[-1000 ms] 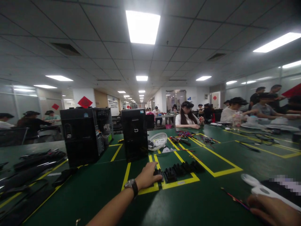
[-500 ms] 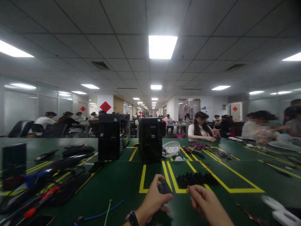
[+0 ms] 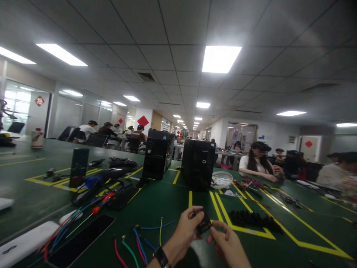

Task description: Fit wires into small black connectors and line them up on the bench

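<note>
My left hand [image 3: 185, 232], with a watch on the wrist, grips a small black ridged part [image 3: 203, 224] above the green table [image 3: 156, 208]. My right hand [image 3: 227, 244] meets it from the right, its fingertips pinching the same part. A row of similar black parts [image 3: 252, 219] lies in a yellow-taped box to the right of my hands. Loose coloured wires [image 3: 139, 240] lie on the table just left of my left hand.
Two black computer towers [image 3: 157, 153] [image 3: 198, 163] stand mid-table, with a white basket [image 3: 221, 179] beside them. Cables, a red-handled screwdriver [image 3: 92, 214] and a dark flat panel [image 3: 80, 238] lie at left. People sit at the far right and in the background.
The view has swung left and the hands have come closer. My right hand has closed onto the black part that my left hand picked up from the row.
</note>
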A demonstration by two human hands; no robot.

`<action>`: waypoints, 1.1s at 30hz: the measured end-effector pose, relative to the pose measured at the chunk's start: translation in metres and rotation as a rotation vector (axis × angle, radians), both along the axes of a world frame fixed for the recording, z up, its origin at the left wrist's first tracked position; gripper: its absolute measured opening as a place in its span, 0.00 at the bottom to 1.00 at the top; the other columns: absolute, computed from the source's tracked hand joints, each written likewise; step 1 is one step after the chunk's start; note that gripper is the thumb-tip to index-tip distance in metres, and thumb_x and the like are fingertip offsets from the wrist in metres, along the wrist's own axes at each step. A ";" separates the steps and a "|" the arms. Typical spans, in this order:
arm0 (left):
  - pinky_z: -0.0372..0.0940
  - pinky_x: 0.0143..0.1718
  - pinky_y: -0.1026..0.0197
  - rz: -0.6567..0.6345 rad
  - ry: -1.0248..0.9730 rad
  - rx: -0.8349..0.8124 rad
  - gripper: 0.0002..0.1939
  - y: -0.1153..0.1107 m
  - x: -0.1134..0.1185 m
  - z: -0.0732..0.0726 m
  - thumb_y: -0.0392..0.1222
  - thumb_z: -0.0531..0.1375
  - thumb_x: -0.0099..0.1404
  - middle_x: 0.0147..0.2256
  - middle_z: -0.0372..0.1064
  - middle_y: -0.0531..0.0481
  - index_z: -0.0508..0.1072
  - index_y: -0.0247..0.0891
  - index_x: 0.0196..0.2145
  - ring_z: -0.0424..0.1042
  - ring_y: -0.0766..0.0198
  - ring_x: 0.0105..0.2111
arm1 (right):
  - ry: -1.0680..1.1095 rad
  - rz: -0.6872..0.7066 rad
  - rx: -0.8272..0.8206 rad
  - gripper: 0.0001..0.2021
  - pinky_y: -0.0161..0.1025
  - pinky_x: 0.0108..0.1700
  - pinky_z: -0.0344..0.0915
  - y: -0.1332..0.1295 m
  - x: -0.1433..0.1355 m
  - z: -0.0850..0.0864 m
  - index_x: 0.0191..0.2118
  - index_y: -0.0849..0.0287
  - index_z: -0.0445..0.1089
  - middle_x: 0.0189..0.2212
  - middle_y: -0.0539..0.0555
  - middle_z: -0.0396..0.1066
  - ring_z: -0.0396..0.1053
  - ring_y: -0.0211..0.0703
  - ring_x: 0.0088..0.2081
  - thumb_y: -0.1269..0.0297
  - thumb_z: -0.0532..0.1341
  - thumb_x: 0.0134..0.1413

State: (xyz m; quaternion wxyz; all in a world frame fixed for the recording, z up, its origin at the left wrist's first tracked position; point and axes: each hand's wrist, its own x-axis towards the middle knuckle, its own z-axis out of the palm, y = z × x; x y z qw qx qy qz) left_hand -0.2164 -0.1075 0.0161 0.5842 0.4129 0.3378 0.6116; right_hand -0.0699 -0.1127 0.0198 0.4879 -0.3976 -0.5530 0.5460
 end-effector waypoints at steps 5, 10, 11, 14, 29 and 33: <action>0.60 0.22 0.67 -0.083 -0.054 0.074 0.20 -0.018 0.001 0.013 0.49 0.61 0.57 0.36 0.69 0.45 0.66 0.37 0.45 0.70 0.64 0.29 | 0.063 -0.027 -0.024 0.36 0.28 0.15 0.42 -0.017 -0.004 0.007 0.50 0.60 0.56 0.16 0.47 0.69 0.49 0.27 0.11 0.48 0.68 0.36; 0.65 0.26 0.61 -0.098 -0.138 0.096 0.20 -0.021 0.009 0.010 0.47 0.59 0.59 0.44 0.69 0.39 0.63 0.37 0.47 0.72 0.61 0.32 | 0.067 0.016 -0.050 0.35 0.28 0.15 0.42 -0.019 -0.005 0.001 0.50 0.62 0.59 0.16 0.47 0.68 0.49 0.26 0.11 0.48 0.68 0.37; 0.66 0.27 0.60 -0.095 -0.149 0.098 0.20 -0.021 0.011 0.010 0.47 0.60 0.59 0.45 0.69 0.38 0.63 0.37 0.47 0.72 0.60 0.33 | 0.066 0.019 -0.047 0.35 0.28 0.15 0.42 -0.019 -0.005 0.000 0.50 0.62 0.58 0.16 0.47 0.68 0.49 0.26 0.11 0.48 0.68 0.38; 0.67 0.32 0.57 -0.082 -0.192 0.116 0.20 -0.022 0.013 0.011 0.46 0.60 0.59 0.47 0.68 0.36 0.63 0.35 0.47 0.72 0.58 0.37 | 0.070 0.002 -0.030 0.36 0.28 0.15 0.43 -0.019 -0.004 0.002 0.53 0.63 0.56 0.16 0.45 0.67 0.49 0.26 0.12 0.49 0.67 0.40; 0.61 0.50 0.54 0.028 0.109 0.312 0.16 -0.030 0.015 0.017 0.43 0.59 0.60 0.48 0.70 0.42 0.67 0.39 0.47 0.68 0.54 0.48 | -0.063 -0.067 -0.016 0.35 0.28 0.13 0.43 -0.022 -0.002 0.002 0.54 0.65 0.52 0.14 0.41 0.62 0.47 0.27 0.11 0.49 0.62 0.45; 0.59 0.53 0.55 0.024 0.119 0.307 0.18 -0.030 0.018 0.012 0.44 0.58 0.61 0.49 0.69 0.43 0.66 0.40 0.48 0.67 0.55 0.50 | -0.083 -0.109 -0.019 0.32 0.28 0.13 0.44 -0.023 -0.003 0.001 0.53 0.65 0.53 0.13 0.41 0.60 0.47 0.28 0.11 0.50 0.60 0.47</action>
